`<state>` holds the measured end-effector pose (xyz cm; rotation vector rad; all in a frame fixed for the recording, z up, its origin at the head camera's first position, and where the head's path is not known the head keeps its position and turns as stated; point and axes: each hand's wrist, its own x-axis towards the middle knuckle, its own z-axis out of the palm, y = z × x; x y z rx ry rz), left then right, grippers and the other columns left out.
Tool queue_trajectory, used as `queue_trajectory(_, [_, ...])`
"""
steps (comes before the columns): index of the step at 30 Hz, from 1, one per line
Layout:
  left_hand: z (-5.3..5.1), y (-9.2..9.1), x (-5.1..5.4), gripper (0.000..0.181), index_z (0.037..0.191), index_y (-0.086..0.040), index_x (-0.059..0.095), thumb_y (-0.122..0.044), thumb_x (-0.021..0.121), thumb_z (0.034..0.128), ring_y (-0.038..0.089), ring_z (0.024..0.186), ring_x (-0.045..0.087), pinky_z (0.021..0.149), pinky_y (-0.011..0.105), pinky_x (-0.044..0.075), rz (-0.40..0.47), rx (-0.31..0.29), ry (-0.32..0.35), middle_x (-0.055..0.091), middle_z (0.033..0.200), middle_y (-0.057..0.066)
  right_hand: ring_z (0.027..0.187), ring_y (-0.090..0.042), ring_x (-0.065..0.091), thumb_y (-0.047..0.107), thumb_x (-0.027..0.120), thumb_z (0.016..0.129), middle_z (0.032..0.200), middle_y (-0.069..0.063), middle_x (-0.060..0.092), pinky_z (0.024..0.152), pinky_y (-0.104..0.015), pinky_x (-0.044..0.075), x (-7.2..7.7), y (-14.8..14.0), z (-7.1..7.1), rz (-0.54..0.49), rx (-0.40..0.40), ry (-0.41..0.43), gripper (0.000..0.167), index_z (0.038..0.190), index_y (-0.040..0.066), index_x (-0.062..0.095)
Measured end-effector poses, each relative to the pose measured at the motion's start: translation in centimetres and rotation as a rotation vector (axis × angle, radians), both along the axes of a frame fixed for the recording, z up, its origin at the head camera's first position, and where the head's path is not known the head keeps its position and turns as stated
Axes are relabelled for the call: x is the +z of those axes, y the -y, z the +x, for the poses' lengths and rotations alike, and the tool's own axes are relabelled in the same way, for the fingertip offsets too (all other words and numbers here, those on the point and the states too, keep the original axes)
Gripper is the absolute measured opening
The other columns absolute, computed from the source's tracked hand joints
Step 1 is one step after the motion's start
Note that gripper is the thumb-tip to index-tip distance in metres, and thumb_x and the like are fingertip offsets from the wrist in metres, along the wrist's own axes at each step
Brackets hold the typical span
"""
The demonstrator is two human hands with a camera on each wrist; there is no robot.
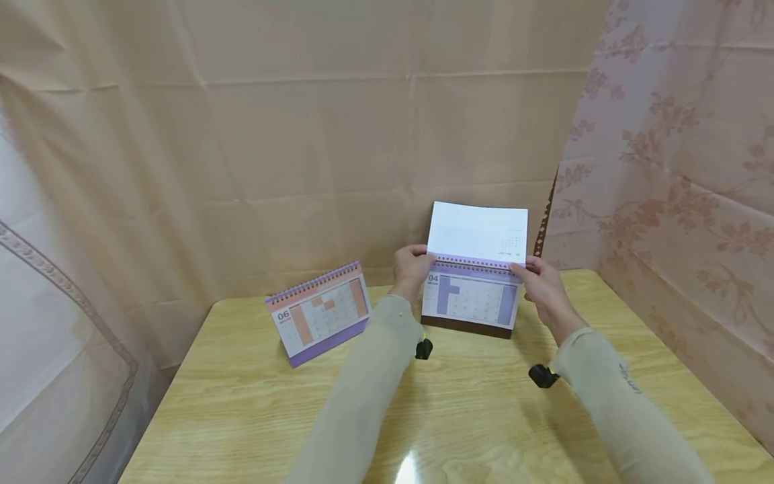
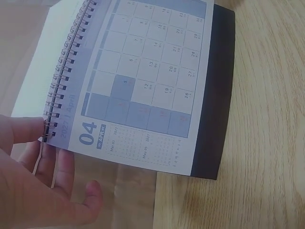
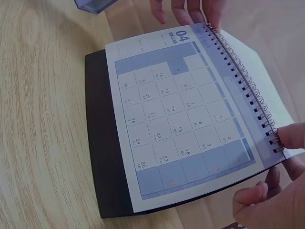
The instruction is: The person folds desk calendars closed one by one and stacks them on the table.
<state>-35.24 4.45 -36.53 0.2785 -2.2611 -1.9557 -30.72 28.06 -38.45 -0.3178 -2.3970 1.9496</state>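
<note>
While the April calendar (image 1: 468, 299) is at the bench's (image 1: 459, 417) far side, dark base toward the wearer, it sits between both hands. Left hand (image 1: 411, 272) pinches the left end of its spiral binding (image 2: 66, 62), thumb in front; right hand (image 1: 549, 296) clamped likewise on the right end. White page (image 1: 478, 228) up beyond the coil. Base touching wood or not: cannot tell. June calendar (image 1: 326, 316) stands apart, left. Beige curtain (image 1: 302, 134) behind.
</note>
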Motion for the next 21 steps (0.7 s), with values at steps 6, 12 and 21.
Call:
queue_trajectory(6, [0.11,0.09,-0.09,0.016,0.104,-0.007,0.077,-0.004,0.075,0.0883,0.02,0.088,0.065,0.086,0.035,0.053,0.009,-0.004,0.005,0.071,0.092,0.005,0.1,-0.015,0.044,0.038,0.057,0.104,0.115,0.0,0.049,0.079,-0.032,0.044,-0.04,0.13,0.07,0.011,-0.025,0.0,0.055,0.148,0.008,0.045])
queue_trajectory(12, [0.24,0.19,0.07,0.015,0.104,-0.006,0.077,-0.007,0.075,0.0886,0.02,0.089,0.065,0.086,0.034,0.053,-0.037,-0.007,0.009,0.072,0.093,0.005,0.094,-0.014,0.045,0.038,0.058,0.103,0.111,0.001,0.05,0.071,-0.027,0.044,0.08,0.23,0.22,0.006,-0.04,-0.008,0.051,0.144,0.009,0.048])
queue_trajectory(21, [0.49,0.7,0.81,0.017,0.106,-0.01,0.071,-0.014,0.075,0.0905,0.02,0.087,0.061,0.081,0.035,0.052,-0.128,-0.063,0.095,0.068,0.095,0.005,0.083,-0.012,0.044,0.035,0.058,0.104,0.103,-0.001,0.049,0.067,-0.025,0.049,0.07,0.44,0.6,-0.002,-0.063,-0.036,0.038,0.131,0.009,0.054])
